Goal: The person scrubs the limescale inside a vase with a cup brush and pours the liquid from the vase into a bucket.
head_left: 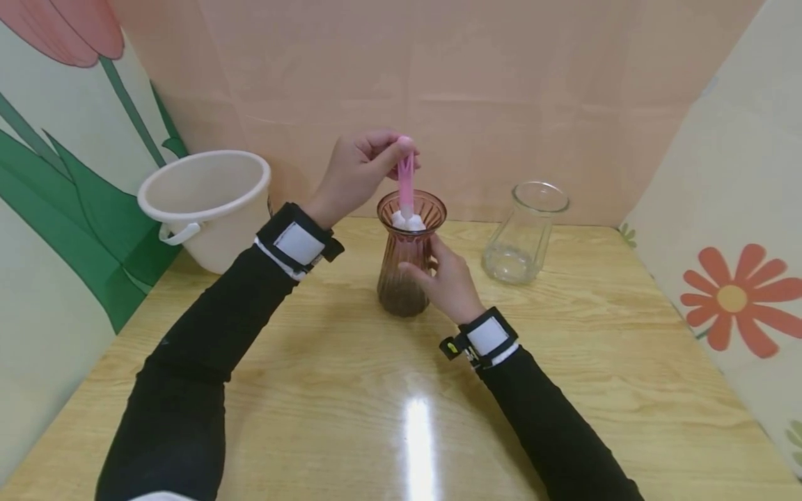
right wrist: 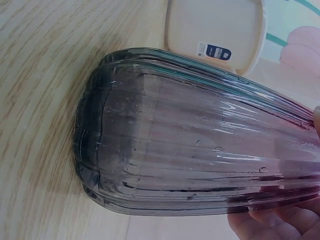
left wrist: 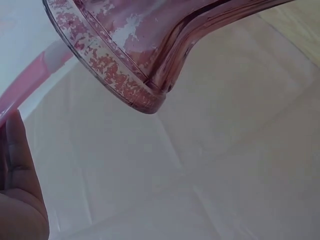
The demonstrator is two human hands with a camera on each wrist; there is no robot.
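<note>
A ribbed pink-brown glass vase (head_left: 407,261) stands upright on the wooden table (head_left: 351,390). My right hand (head_left: 443,278) grips its narrow waist from the right side. My left hand (head_left: 363,170) is raised above the vase mouth and pinches the top of a pink brush handle (head_left: 405,177). The brush's white sponge head (head_left: 409,221) sits in the vase's mouth. The left wrist view shows the vase rim (left wrist: 120,75) and the pink handle (left wrist: 30,82) close up. In the right wrist view the vase body (right wrist: 200,155) fills the frame, with my fingertips (right wrist: 272,222) at its lower right.
A cream plastic bucket (head_left: 207,205) stands at the back left of the table, its base (right wrist: 215,30) also seen behind the vase. A clear glass vase (head_left: 525,233) stands at the back right. Flower-printed panels wall in the table on three sides.
</note>
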